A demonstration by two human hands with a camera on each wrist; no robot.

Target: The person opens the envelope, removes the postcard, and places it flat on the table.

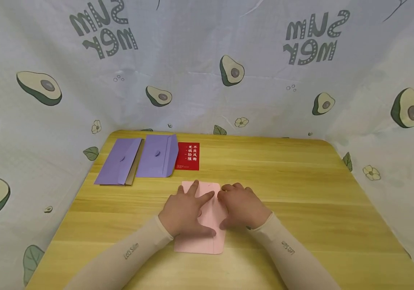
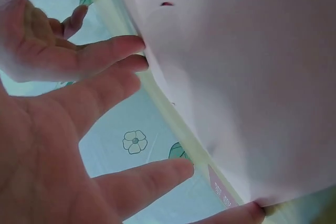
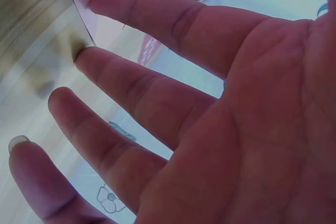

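A pink envelope (image 1: 201, 243) lies on the table below both hands, with a small slit near its middle partly hidden by fingers. Across its left and upper part my left hand (image 1: 188, 211) rests with spread fingers. At the envelope's right edge is my right hand (image 1: 244, 205), its fingertips touching the flap side. In the left wrist view, the left fingers reach toward the pale envelope (image 2: 252, 87) around the left palm (image 2: 42, 150). Fairly straight, separated fingers of the right hand (image 3: 173, 98) show in the right wrist view, near the envelope's corner.
Two purple envelopes (image 1: 114, 161) lie at the table's back left; brown paper (image 1: 134, 163) shows beneath the left one. Beside them is a red card (image 1: 192, 159) with white characters, partly under an envelope flap. A curtain with avocado prints (image 1: 207, 108) hangs around the wooden table (image 1: 301, 241).
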